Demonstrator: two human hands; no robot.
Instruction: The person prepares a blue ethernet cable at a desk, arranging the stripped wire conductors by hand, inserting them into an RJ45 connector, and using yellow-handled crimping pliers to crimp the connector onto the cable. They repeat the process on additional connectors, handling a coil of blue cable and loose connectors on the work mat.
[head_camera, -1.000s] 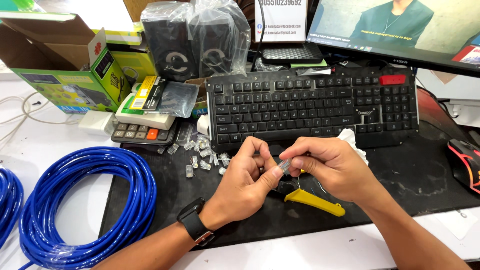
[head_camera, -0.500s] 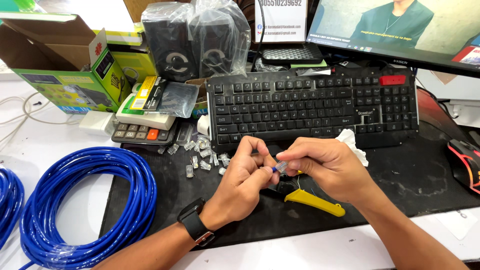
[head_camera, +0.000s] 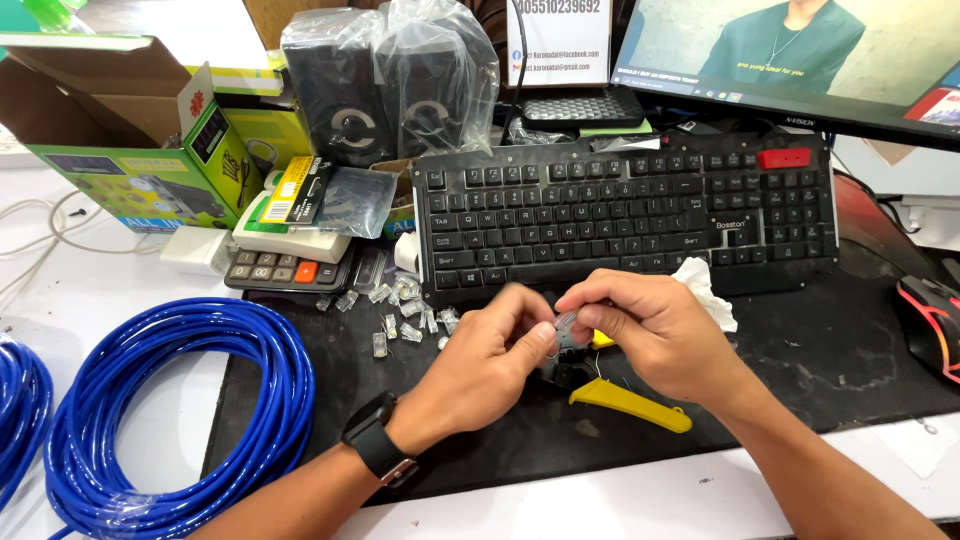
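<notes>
Between our hands, above the desk (head_camera: 820, 370), our left hand (head_camera: 480, 365) and right hand (head_camera: 665, 335) pinch a clear plug (head_camera: 566, 322) fingertip to fingertip, left fingers nearer.

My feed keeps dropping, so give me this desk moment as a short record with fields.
left hand: fingers pinch a small clear connector
right hand: fingers meet the same connector
under hands: yellow-handled tool on black mat
loose connectors: scattered before keyboard
left side: coiled blue cable
</notes>
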